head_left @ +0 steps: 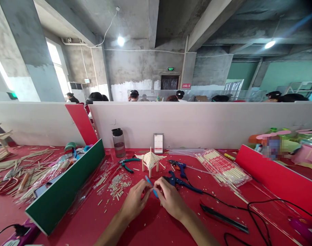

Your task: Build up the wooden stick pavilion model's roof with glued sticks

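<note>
My left hand (134, 201) and my right hand (169, 199) meet low over the red table (156, 225), fingers pinched together. Between them is a thin blue tool (151, 185), like a small knife or pen, and a short wooden stick hangs below my right fingers. Just beyond stands a small pavilion model (150, 160) built of wooden sticks. A heap of cut stick scraps (118, 184) lies to the left of my hands.
Teal pliers (127, 164), a blue glue gun (179, 166) with a black cord, blue cutters (180, 181), a bag of sticks (222, 167), a bottle (118, 142) and a phone (158, 143) lie around. Green (66, 191) and red (276, 181) dividers flank the space. Other people sit beyond the white partition.
</note>
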### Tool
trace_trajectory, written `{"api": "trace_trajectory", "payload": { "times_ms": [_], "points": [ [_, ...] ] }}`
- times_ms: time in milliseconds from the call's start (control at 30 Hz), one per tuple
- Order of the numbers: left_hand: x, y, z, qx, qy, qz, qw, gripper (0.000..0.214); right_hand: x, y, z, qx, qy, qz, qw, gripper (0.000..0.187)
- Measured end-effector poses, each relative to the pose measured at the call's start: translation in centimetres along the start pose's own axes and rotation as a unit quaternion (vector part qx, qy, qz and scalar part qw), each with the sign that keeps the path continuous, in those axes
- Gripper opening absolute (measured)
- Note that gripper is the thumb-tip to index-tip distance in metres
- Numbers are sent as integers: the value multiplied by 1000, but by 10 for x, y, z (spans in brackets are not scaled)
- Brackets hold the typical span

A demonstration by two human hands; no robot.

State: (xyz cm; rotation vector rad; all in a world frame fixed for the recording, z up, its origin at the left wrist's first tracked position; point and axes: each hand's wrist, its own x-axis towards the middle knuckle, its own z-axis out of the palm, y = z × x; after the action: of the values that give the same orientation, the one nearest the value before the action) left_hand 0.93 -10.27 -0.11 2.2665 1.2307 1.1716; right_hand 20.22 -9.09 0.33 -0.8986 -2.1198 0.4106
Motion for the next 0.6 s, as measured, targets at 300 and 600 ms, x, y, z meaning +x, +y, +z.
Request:
{"api": "trace_trajectory", "payload": {
  "times_ms": [300, 600],
  "points": [
    [0, 4, -3, 2, -21, 20, 1000, 19, -2, -1, 3, -13, -20, 10, 1000, 11],
    [0, 5, -4, 2, -31, 19, 999, 15, -3, 1, 4, -34, -43, 8, 998, 11]
  ]
}}
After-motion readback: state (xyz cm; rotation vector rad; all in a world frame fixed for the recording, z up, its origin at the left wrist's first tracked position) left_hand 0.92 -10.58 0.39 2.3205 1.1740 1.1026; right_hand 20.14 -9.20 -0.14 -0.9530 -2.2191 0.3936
